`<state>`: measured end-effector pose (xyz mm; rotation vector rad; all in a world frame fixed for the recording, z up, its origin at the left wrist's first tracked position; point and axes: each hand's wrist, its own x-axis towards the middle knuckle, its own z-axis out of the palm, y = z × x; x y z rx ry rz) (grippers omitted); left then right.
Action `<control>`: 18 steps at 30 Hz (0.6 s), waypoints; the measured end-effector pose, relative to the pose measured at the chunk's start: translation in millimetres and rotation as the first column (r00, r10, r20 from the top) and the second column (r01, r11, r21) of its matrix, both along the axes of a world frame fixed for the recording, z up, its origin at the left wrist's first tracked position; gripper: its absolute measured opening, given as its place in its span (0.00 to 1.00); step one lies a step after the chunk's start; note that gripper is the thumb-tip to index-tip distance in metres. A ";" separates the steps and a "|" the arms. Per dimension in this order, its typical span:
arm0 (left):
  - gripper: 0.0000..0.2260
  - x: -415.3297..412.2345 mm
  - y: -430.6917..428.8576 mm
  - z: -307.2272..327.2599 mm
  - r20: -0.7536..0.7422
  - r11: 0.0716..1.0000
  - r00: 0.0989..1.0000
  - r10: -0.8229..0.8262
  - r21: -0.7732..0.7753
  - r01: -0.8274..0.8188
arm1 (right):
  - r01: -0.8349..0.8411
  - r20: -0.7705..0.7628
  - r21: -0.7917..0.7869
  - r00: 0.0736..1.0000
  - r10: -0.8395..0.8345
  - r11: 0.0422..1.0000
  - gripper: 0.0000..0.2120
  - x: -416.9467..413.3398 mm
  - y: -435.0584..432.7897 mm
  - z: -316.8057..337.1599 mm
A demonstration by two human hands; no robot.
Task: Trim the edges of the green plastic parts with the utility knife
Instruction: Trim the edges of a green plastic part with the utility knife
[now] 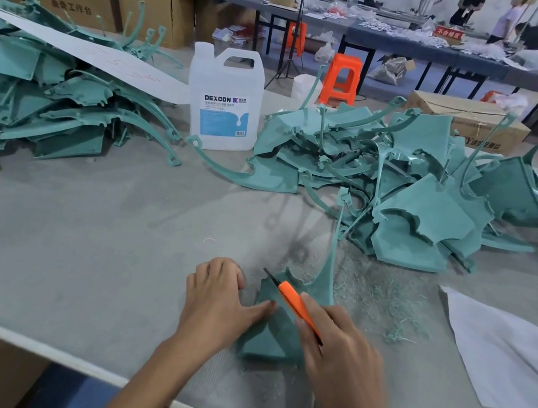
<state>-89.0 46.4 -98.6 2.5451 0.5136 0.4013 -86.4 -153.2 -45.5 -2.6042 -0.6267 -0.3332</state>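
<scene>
A green plastic part [276, 338] lies on the grey table near the front edge, one long thin arm of it rising toward the far pile. My left hand [218, 297] holds its left edge, thumb lying on top and fingers curled at the edge. My right hand [341, 343] grips an orange utility knife [293, 302], whose dark blade tip sits at the part's upper left edge. A heap of green parts [411, 189] lies at the right, another heap [43, 99] at the far left.
A white DEXCON jug [224, 100] stands between the two heaps. Green shavings [382, 299] litter the table right of the part. A white sheet [502, 354] lies at the right. Cardboard boxes, orange stools and people at other tables fill the background.
</scene>
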 end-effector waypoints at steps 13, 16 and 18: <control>0.26 0.3 -0.5 0.2 -0.015 1.000 1.000 0.014 0.018 -0.014 | -0.069 -0.059 -0.025 0.996 0.067 0.997 0.18 3.2 0.0 3.1; 0.26 0.4 -0.2 -0.7 -0.016 1.000 1.000 0.013 0.020 -0.013 | -0.108 -0.109 -0.021 0.988 0.105 0.994 0.19 5.2 -1.1 3.3; 0.26 0.8 -0.4 -0.6 -0.015 1.000 1.000 0.015 0.022 -0.015 | -0.128 -0.139 -0.008 0.982 0.125 0.992 0.19 8.2 -3.4 4.2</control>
